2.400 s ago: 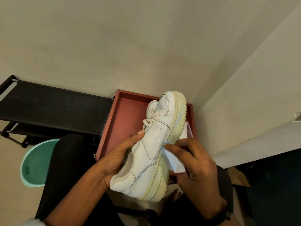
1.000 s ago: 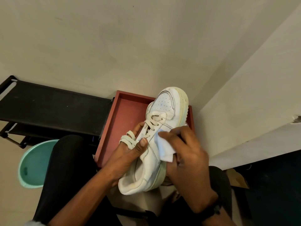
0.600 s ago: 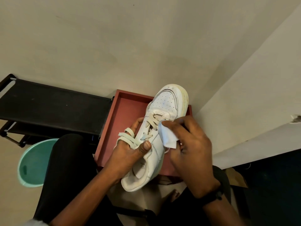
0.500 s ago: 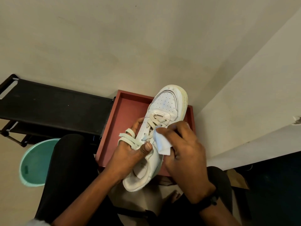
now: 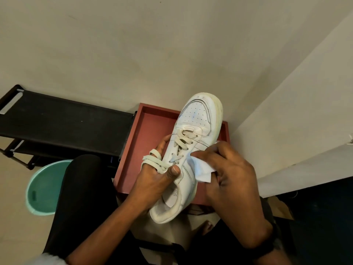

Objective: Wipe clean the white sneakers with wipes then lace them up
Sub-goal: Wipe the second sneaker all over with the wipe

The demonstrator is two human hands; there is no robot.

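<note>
The white sneaker (image 5: 193, 150) is held up over the red tray (image 5: 145, 142), toe pointing away. The left hand (image 5: 154, 180) grips it at the collar, thumb pressed on the side, with loose lace (image 5: 152, 161) looped over the fingers. The right hand (image 5: 227, 173) pinches a white wipe (image 5: 200, 169) against the sneaker's side panel. A teal basin (image 5: 44, 188), perhaps a bucket, sits on the floor beside a black rack (image 5: 63, 121).
</note>
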